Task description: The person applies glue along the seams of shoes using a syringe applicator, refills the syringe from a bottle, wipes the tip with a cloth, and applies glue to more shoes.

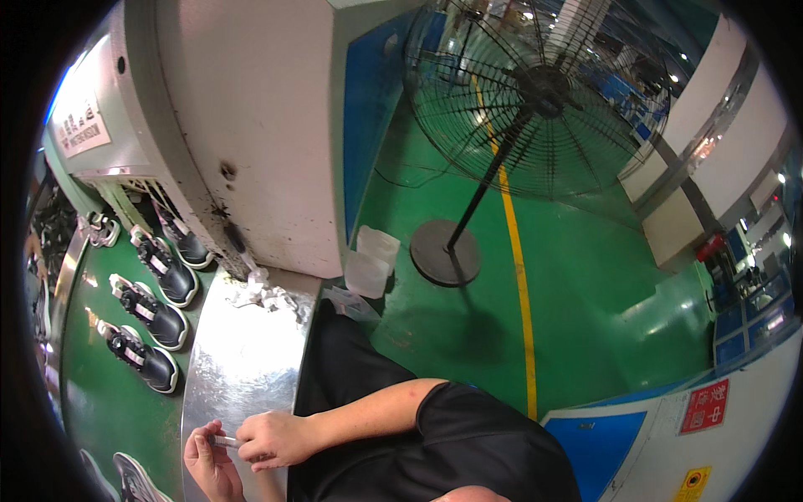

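Over the metal ledge at the lower left, my two hands meet around a small, pale, narrow object, too small to name for certain. My left hand pinches one end between thumb and fingers. Closed fingers of my right hand are at its other end, the forearm coming in from the right. Beneath them runs the shiny metal ledge. Beside it, on a green belt, stand several black shoes with white soles, one nearest the ledge being a black shoe.
Crumpled white tissue lies at the ledge's far end, against a large beige machine. A black pedestal fan stands on the green floor. White plastic containers sit beside the machine. Grey shoes are at the lower left.
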Action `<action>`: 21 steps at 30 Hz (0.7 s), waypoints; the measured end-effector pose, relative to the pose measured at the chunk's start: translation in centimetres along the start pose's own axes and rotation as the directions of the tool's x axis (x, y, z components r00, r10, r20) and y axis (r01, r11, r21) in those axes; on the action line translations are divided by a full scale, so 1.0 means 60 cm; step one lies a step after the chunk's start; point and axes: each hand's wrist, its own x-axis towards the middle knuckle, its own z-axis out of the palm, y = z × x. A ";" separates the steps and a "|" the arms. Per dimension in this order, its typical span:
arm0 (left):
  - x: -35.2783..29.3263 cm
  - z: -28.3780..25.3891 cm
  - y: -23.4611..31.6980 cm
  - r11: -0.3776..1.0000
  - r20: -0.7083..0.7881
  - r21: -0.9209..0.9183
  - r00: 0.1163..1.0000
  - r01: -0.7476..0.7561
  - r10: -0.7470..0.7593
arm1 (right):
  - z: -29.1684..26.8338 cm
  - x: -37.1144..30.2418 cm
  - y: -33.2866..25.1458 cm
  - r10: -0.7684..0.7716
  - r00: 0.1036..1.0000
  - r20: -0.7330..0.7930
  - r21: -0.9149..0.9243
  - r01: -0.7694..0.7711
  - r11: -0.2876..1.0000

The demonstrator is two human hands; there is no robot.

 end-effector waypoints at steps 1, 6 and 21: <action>-0.003 0.003 0.004 0.996 -0.048 -0.091 0.999 -0.019 0.015 | 0.003 0.002 -0.004 0.012 1.000 -0.028 -0.071 -0.014 0.997; 0.016 -0.088 -0.006 0.959 -0.353 0.283 0.930 0.003 0.101 | 0.003 0.010 0.022 0.094 0.995 0.030 0.060 -0.096 0.994; 0.013 -0.063 0.194 0.256 -0.183 0.962 0.926 0.099 0.331 | -0.065 0.051 0.149 0.478 0.878 -0.036 0.387 -0.429 0.816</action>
